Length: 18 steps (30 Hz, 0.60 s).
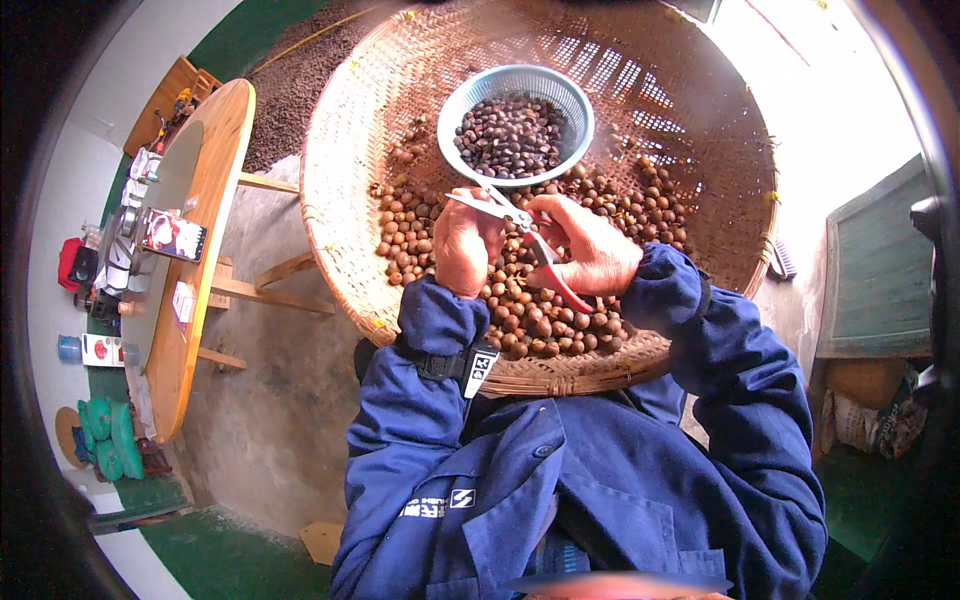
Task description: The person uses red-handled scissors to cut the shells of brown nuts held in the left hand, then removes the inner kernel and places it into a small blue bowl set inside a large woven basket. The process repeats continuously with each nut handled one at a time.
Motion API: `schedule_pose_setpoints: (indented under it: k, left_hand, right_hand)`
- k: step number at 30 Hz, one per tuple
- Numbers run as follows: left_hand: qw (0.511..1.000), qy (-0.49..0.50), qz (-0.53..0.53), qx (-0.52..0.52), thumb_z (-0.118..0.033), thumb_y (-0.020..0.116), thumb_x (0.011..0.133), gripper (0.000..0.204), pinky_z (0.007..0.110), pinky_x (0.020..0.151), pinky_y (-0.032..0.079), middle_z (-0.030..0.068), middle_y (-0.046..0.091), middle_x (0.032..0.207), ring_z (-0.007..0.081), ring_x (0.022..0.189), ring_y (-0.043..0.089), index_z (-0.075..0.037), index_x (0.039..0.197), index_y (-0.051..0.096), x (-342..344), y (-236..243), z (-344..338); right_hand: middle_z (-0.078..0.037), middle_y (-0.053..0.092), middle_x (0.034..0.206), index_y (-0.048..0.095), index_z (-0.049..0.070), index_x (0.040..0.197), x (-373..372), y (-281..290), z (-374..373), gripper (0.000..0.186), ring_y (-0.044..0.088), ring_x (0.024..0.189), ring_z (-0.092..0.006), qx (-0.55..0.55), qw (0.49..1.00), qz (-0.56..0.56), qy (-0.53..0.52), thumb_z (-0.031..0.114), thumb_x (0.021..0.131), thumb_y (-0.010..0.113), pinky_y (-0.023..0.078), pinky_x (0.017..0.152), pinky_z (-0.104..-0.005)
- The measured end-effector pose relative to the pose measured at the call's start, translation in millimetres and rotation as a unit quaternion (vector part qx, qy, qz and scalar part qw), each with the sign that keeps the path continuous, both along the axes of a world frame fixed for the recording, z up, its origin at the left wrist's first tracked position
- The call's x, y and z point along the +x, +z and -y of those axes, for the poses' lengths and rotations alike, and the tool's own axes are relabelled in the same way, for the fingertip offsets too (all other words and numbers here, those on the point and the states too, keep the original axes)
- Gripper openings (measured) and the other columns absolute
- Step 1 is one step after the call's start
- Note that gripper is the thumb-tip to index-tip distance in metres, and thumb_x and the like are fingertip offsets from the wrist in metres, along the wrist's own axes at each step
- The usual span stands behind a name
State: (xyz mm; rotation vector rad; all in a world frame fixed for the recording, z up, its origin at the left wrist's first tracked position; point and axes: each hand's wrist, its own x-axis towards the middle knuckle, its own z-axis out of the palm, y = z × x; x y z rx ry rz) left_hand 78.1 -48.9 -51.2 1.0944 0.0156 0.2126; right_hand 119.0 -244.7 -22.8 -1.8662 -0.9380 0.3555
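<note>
My right hand [585,250] grips a pair of red-handled metal shears [545,255], their pale jaws pointing up and left. My left hand [463,245] is closed just beside those jaws, its fingertips at them; what it holds is hidden. Both hands are over a wide woven bamboo tray [725,120] holding many round brown nuts [520,320]. Just beyond my hands, a light blue plastic sieve basket [581,105] sits in the tray with many darker seeds or nuts [510,135] inside.
A round wooden table [175,390] with assorted items and a phone [175,235] stands at the left. Green bundles [108,435] lie at lower left, a dark granular pile [280,100] at upper left. A brush [780,260], a weathered board [870,260] and sacks [880,410] are at the right.
</note>
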Motion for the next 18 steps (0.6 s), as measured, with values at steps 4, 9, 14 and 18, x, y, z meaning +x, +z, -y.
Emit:
schedule_pose_setpoints:
  k: [4, 9, 14, 18]
  left_hand:
    - [0.997, 0.042, -0.061, 0.036, -0.041, 0.044, 0.099, 0.032, 0.021, 0.036, 0.029, -0.0027, 0.048, 0.056, 0.0062, 0.041, 0.038, -0.014, 0.088, 0.056, -2.5, 2.6, 0.7]
    - [1.0, 0.012, -0.02, 0.02, -0.044, 0.045, 0.101, 0.036, 0.02, 0.041, 0.025, -0.0059, 0.045, 0.06, 0.0041, 0.046, 0.036, -0.011, 0.094, 0.057, -4.8, 5.3, -1.7]
    - [0.999, -0.028, -0.036, -0.026, -0.044, 0.043, 0.101, 0.037, 0.021, 0.041, 0.025, -0.006, 0.045, 0.061, 0.0035, 0.047, 0.035, -0.012, 0.09, 0.056, -5.3, 4.2, -7.9]
    - [0.996, 0.04, -0.059, -0.047, -0.041, 0.044, 0.101, 0.034, 0.023, 0.041, 0.028, -0.0059, 0.048, 0.062, 0.005, 0.048, 0.037, -0.012, 0.09, 0.058, 3.5, -7.8, -3.7]
  right_hand:
    - [-0.019, 0.058, 0.113, 0.049, 0.0, 0.128, -0.1, 2.1, 0.0, 0.068, 0.059, 0.101, -0.0335, -0.007, 0.999, 0.052, 0.01, 0.03, 0.072, 0.076, 0.048, 0.089, -0.0418]
    - [-0.017, 0.059, 0.11, 0.051, 0.001, 0.128, -2.9, 8.4, -3.7, 0.064, 0.061, 0.096, -0.0283, 0.017, 1.0, -0.012, 0.023, 0.024, 0.074, 0.074, 0.051, 0.081, -0.0375]
    - [-0.015, 0.061, 0.106, 0.052, 0.002, 0.128, -2.0, -3.6, 1.4, 0.059, 0.062, 0.093, -0.0246, 0.055, 0.997, -0.033, 0.035, 0.02, 0.075, 0.073, 0.051, 0.078, -0.0362]
    - [-0.008, 0.06, 0.111, 0.048, 0.0, 0.13, 5.6, -23.3, -3.0, 0.061, 0.061, 0.093, -0.017, 0.109, 0.992, -0.009, 0.057, 0.02, 0.079, 0.073, 0.051, 0.08, -0.0348]
